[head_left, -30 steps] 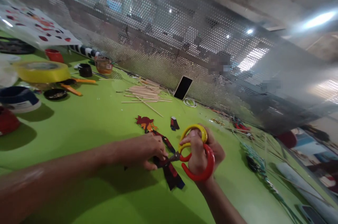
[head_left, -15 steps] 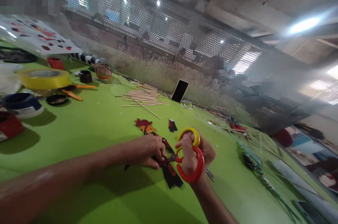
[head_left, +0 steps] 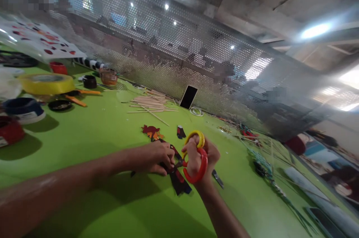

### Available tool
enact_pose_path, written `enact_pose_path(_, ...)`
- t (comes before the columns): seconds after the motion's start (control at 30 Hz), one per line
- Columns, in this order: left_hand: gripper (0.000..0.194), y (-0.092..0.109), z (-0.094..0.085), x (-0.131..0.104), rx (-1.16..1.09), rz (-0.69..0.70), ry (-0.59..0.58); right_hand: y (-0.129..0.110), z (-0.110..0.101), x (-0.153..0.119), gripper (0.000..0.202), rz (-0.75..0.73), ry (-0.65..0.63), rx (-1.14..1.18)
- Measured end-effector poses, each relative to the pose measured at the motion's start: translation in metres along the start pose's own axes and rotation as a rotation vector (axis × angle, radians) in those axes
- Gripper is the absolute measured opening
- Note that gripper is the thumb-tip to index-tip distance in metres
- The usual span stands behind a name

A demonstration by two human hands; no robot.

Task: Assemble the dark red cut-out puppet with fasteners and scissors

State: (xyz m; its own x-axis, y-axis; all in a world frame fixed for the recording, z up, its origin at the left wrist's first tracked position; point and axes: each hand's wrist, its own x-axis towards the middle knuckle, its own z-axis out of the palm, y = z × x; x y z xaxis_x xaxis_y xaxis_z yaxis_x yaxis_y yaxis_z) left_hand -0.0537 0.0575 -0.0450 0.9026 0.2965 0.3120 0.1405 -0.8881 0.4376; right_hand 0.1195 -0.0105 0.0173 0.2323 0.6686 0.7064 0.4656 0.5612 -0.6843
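Note:
My right hand (head_left: 203, 157) is closed around scissors with one yellow and one red handle loop (head_left: 202, 167). The blades reach left to a dark paper figure (head_left: 179, 182) with red patches, lying on the green table. My left hand (head_left: 161, 157) grips the figure's middle with bent fingers, right beside the blade tips. A maroon and orange cut-out (head_left: 152, 132) lies at the figure's upper end, and a small dark piece (head_left: 181, 132) rests above the scissors. How far the blades are apart is hard to see.
Thin wooden sticks (head_left: 153, 102) and a phone-like device (head_left: 189, 97) are at the back. On the left are yellow tape (head_left: 46, 83), a blue-rimmed jar (head_left: 24, 110) and orange-handled scissors (head_left: 75, 100). A small blade (head_left: 218, 179) lies right of my right hand; green cords (head_left: 269, 178) lie farther right.
My right hand and the scissors have shifted slightly left and up, closer to my left hand. The small blade beside my right wrist shows more fully.

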Motion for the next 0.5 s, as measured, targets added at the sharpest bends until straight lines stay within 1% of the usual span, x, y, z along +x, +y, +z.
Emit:
enact_pose_path(0.13, 0.02, 0.005, -0.003, 0.0, 0.013, -0.019, -0.003, -0.008, -0.004, 0.003, 0.027, -0.017, 0.013, -0.034)
enact_pose_path(0.2, 0.018, 0.008, -0.005, 0.0, 0.017, -0.027, -0.009, -0.013, -0.008, 0.007, 0.025, 0.005, -0.007, -0.003)
enact_pose_path(0.33, 0.022, 0.014, -0.009, 0.0, 0.023, -0.06, -0.01, -0.023, -0.018, 0.023, 0.025, 0.108, -0.124, 0.173)
enact_pose_path(0.43, 0.02, 0.015, -0.01, 0.001, 0.04, -0.067, -0.024, -0.027, -0.024, 0.045, 0.026, 0.121, -0.129, 0.354)
enact_pose_path(0.5, 0.018, 0.013, -0.009, 0.001, 0.05, -0.063, -0.037, -0.024, -0.028, 0.061, 0.029, 0.114, -0.133, 0.48)
